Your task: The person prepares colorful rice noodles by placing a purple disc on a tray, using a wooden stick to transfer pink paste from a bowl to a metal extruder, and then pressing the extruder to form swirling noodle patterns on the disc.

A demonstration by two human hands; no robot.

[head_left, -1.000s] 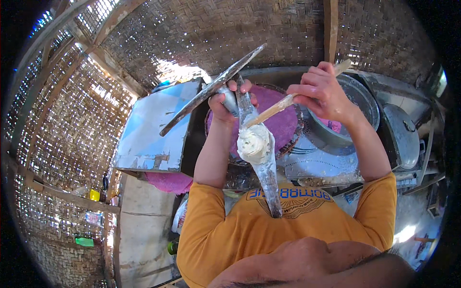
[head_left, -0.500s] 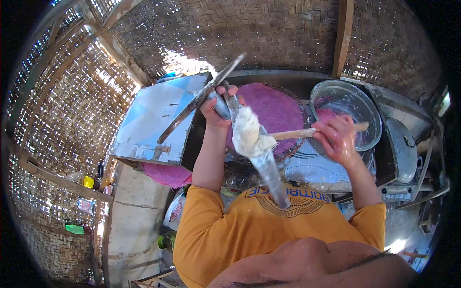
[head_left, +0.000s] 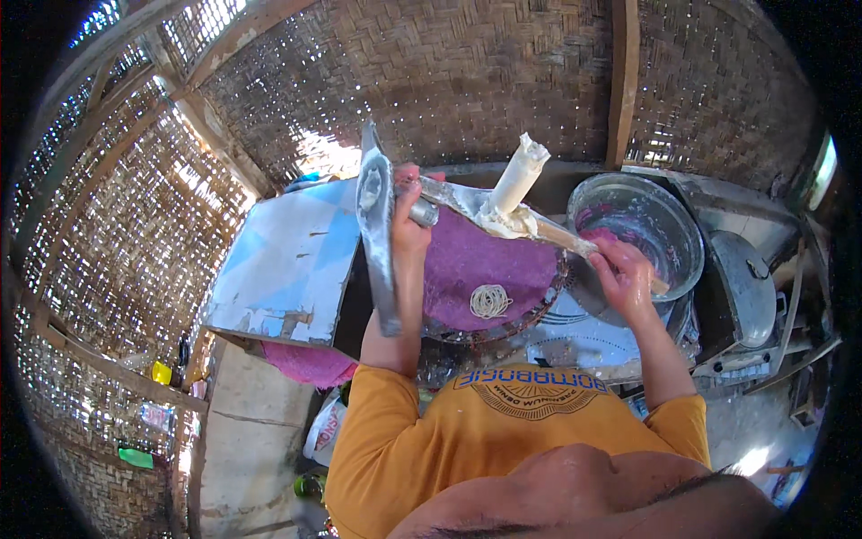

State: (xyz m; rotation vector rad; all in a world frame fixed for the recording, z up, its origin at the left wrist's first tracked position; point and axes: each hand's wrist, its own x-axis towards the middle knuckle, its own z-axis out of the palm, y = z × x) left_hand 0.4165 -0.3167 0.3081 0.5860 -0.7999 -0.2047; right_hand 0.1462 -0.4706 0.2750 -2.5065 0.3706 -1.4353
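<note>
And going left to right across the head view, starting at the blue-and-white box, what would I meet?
Blue-and-white box, long whitened bar, the person's left hand, coil of pale strands, round grey basin, metal lid.

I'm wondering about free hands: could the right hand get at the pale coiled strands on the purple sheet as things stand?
Probably, to touch: nothing covers the coiled strands, and they look close by. Grasping seems unlikely while the right hand grips the wooden stick.
</note>
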